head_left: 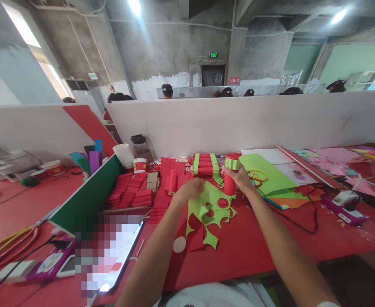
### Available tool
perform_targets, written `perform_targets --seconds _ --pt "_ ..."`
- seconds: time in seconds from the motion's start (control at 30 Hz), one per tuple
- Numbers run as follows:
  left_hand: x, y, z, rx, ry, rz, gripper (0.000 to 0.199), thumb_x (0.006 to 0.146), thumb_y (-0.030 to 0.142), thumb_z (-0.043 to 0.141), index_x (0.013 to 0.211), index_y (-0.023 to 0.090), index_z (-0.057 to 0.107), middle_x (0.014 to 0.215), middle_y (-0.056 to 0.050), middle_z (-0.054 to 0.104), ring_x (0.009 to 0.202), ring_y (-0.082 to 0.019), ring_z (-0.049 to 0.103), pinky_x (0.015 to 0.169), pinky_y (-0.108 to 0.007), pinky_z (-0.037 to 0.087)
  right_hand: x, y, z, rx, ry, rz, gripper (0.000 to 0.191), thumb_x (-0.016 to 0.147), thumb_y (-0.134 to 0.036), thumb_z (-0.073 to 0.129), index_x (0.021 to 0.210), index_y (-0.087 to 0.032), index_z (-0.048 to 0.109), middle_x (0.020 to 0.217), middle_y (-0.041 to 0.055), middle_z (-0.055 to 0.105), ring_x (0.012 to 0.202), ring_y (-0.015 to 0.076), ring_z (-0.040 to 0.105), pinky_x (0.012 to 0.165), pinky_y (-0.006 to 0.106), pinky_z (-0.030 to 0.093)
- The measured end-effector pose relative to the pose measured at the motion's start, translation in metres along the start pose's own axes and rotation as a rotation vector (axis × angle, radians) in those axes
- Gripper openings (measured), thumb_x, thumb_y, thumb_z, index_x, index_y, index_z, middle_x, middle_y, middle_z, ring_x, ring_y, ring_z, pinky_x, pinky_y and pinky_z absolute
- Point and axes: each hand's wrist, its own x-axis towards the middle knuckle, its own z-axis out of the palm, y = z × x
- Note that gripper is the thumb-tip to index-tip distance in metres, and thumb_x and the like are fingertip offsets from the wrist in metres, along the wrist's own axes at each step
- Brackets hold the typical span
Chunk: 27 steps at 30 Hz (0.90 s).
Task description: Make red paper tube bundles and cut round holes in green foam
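My right hand [237,174] is wrapped round an upright red paper roll [229,185] with a light green band near its top. To its left is my left hand [192,188], closed, over the upper left edge of a green cut-out sheet [211,209] full of round holes. What its fingers hold, if anything, is hidden. Behind the hands lies a bundle of red rolls [206,164] strapped with green strips. A smaller red roll [172,181] stands left of my left hand. A pale round disc [179,244] lies nearer to me.
Stacks of folded red pieces [131,189] fill a tray at left, beside a green board [85,194]. A lit phone [123,251] lies in front. Green paper [264,172], yellow-handled scissors [258,175] and a power strip [345,213] with cables are at right.
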Motion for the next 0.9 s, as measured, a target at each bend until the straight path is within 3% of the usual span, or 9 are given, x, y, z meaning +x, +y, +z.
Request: perform_targets --seconds 0.2,0.33,0.47,0.63,0.9 --pt "0.011 -0.005 0.012 -0.060 -0.135 0.057 0.007 0.071 0.026 0.065 0.068 0.020 0.064 0.067 -0.002 0.064 0.060 -0.017 0.058 0.054 -0.023 0.039 -0.003 0.004 0.016 -0.158 -0.107 -0.049 0.025 0.071 -0.033 0.075 0.086 -0.020 0.060 0.079 0.0014 0.067 0.071 0.0183 0.061 0.069 0.031 0.051" --pt "0.009 -0.011 0.012 -0.027 -0.182 0.043 0.008 0.068 0.022 0.066 0.062 0.019 0.061 0.062 -0.003 0.062 0.052 -0.017 0.055 0.051 -0.025 0.039 -0.006 0.013 0.024 -0.263 -0.214 -0.082 0.036 0.069 -0.033 0.076 0.099 -0.020 0.060 0.089 0.0018 0.068 0.080 0.0200 0.061 0.078 0.035 0.051" --pt "0.006 -0.010 0.010 0.019 -0.183 0.027 0.003 0.070 0.019 0.063 0.071 0.019 0.066 0.074 -0.006 0.069 0.062 -0.020 0.062 0.058 -0.026 0.044 -0.010 0.022 0.029 -0.308 -0.312 -0.087 0.049 0.067 -0.031 0.079 0.111 -0.021 0.060 0.099 0.0037 0.069 0.086 0.0205 0.063 0.085 0.037 0.051" --pt "0.008 -0.008 0.009 0.108 -0.167 -0.040 0.021 0.079 0.023 0.059 0.097 0.017 0.068 0.098 -0.014 0.072 0.087 -0.028 0.069 0.075 -0.033 0.050 -0.010 0.027 0.031 -0.258 -0.422 -0.096 0.050 0.069 -0.031 0.079 0.114 -0.019 0.061 0.100 0.0062 0.071 0.087 0.0215 0.066 0.082 0.036 0.053" --pt "0.008 -0.002 0.003 0.247 -0.253 -0.101 0.027 0.083 0.033 0.059 0.103 0.016 0.066 0.100 -0.013 0.073 0.092 -0.027 0.069 0.076 -0.032 0.052 -0.009 0.023 0.024 -0.253 -0.519 -0.001 0.061 0.063 -0.032 0.085 0.117 -0.017 0.061 0.106 0.0060 0.070 0.095 0.0232 0.065 0.087 0.036 0.051"
